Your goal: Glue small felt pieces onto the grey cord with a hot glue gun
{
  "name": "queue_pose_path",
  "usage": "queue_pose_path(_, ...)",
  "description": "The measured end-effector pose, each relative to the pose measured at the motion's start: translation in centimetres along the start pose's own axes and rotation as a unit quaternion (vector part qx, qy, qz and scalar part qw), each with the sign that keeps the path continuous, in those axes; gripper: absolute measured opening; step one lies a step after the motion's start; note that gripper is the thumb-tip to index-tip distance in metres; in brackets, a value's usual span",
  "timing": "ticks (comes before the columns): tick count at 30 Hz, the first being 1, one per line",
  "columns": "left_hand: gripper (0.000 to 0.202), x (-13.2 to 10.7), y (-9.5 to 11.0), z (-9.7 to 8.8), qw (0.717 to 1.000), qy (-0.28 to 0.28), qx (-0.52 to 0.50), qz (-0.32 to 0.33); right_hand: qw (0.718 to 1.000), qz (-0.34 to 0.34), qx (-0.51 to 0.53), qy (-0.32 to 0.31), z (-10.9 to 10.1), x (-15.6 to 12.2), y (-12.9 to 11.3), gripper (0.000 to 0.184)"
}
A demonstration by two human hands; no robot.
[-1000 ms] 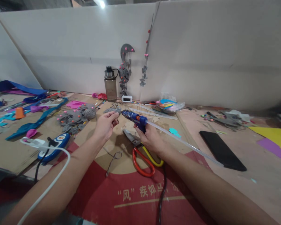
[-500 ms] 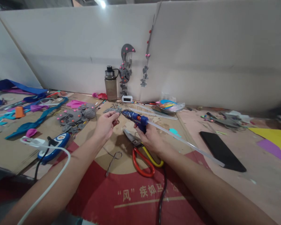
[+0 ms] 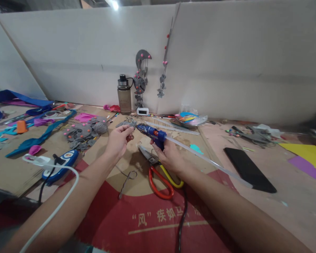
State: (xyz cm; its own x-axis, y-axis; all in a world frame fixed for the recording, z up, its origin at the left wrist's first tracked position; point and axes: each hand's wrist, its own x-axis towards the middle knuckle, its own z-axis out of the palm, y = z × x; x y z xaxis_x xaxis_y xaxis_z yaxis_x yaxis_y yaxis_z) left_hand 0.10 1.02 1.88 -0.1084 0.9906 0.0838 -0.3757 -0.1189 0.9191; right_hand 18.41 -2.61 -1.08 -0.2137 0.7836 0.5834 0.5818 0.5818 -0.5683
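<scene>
My right hand (image 3: 168,153) is wrapped round the handle of a blue hot glue gun (image 3: 152,133), whose nozzle points left. A long clear glue stick (image 3: 208,160) sticks out of its back end. My left hand (image 3: 121,138) is pinched at the nozzle on a small grey piece (image 3: 131,123), partly hidden by the fingers; its kind is too small to tell. Below the glue gun lies a pair of scissors (image 3: 160,182) with one red and one yellow handle. A twisted wire loop (image 3: 127,181) rests to their left.
Grey felt pieces with pink dots (image 3: 85,131) lie at left, near a blue-and-white power strip (image 3: 64,165). A bottle (image 3: 124,96) and a small white clock (image 3: 142,111) stand by the wall. At right are a black phone-like slab (image 3: 249,170) and a dish (image 3: 192,121).
Almost nothing differs. Both hands keep their places at the glue gun and the grey piece; the whole view has shifted very slightly.
</scene>
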Motion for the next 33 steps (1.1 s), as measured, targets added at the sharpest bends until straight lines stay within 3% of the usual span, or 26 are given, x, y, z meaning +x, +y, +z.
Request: queue_pose_path(33,0.023,0.23,-0.03,-0.25,1.000,0.003,0.017,0.004,1.000,0.009,0.015,-0.017,0.28,-0.05,0.40,0.019)
